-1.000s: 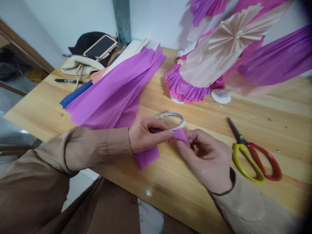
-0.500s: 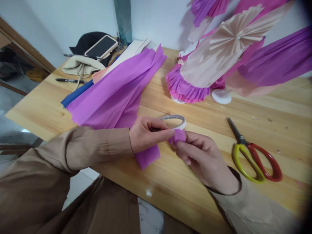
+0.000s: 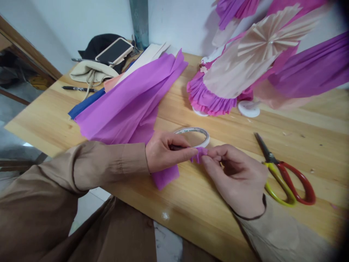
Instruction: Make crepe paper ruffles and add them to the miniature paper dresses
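A small gathered strip of purple crepe paper is pinched between my two hands. My left hand grips its left end between thumb and fingers. From the other side, the thumb and fingertips of my right hand close on its right end. Just behind my fingers lies a roll of white tape, partly hidden by my left hand. A large folded sheet of purple crepe paper spreads out behind my left wrist, and a purple piece shows below that wrist.
Scissors with red and yellow handles lie at the right. Paper-covered decorations with ruffles and a pleated cream fan stand at the back right. A phone, a cream pouch and a pen are at the back left.
My right fingers have shifted on the purple strip, which now looks smaller and more bunched. The left hand has stayed nearly still.
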`<state>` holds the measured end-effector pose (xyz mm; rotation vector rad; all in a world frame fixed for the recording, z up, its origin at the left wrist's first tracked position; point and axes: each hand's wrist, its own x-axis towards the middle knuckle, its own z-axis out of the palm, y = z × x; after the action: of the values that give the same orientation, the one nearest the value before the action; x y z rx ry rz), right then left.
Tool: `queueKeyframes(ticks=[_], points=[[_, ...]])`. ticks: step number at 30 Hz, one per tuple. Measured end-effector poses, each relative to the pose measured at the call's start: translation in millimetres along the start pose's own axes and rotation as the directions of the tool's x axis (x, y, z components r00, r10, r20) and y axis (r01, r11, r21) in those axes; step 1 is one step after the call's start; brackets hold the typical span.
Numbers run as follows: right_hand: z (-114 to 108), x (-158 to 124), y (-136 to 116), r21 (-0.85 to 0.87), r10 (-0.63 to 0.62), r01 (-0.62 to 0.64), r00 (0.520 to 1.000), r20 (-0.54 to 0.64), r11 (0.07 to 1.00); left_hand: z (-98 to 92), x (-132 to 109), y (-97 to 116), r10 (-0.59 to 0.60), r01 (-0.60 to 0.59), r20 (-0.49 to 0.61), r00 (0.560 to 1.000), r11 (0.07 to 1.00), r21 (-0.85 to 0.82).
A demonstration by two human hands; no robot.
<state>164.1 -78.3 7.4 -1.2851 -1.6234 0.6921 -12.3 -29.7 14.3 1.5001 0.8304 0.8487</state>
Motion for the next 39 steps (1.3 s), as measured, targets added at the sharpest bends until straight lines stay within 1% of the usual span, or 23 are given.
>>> queueKeyframes(ticks=[3,5,10,14,18,20,23,26,29,35,39], points=[[-1,-3,3,-0.043,-0.061,0.062,0.998,0.028,0.997,0.3,0,1,0.026,-0.026,0.011,1.000,1.000,0.018],[-2,-4,4,-0.042,-0.077,0.078,0.997,0.027,0.996,-0.2,0,1,0.037,-0.038,0.019,0.999,0.998,0.042],[-2,-3,1,-0.060,-0.073,0.074,0.997,0.022,0.995,-2.1,-1,0,0.099,-0.100,0.025,0.995,0.991,0.089],[-2,-3,1,-0.067,-0.071,0.074,0.996,0.045,0.995,-2.9,-2,-2,0.092,-0.096,0.028,0.995,0.984,0.150],[-3,-5,3,-0.052,-0.045,0.047,0.998,0.052,0.997,-3.2,-2,-3,0.141,-0.145,0.037,0.989,0.969,0.201],[-3,-5,3,-0.068,-0.041,0.044,0.998,0.047,0.997,-3.5,-1,-5,0.194,-0.200,0.049,0.980,0.951,0.237],[-4,-4,0,-0.126,-0.071,0.073,0.997,0.026,0.989,-4.1,-1,-9,0.297,-0.301,0.061,0.953,0.901,0.311],[-4,-2,-4,-0.192,-0.137,0.142,0.990,0.041,0.971,-4.5,-1,-11,0.373,-0.368,0.063,0.926,0.849,0.380],[-5,-1,-6,-0.249,-0.200,0.210,0.978,0.065,0.945,-4.5,-2,-11,0.423,-0.415,0.079,0.903,0.806,0.423],[-5,1,-6,-0.281,-0.204,0.217,0.976,0.076,0.935,-4.3,-2,-13,0.408,-0.403,0.103,0.907,0.770,0.494],[-6,2,-6,-0.300,-0.216,0.232,0.973,0.087,0.925,-4.5,-3,-13,0.423,-0.422,0.117,0.898,0.757,0.500]])
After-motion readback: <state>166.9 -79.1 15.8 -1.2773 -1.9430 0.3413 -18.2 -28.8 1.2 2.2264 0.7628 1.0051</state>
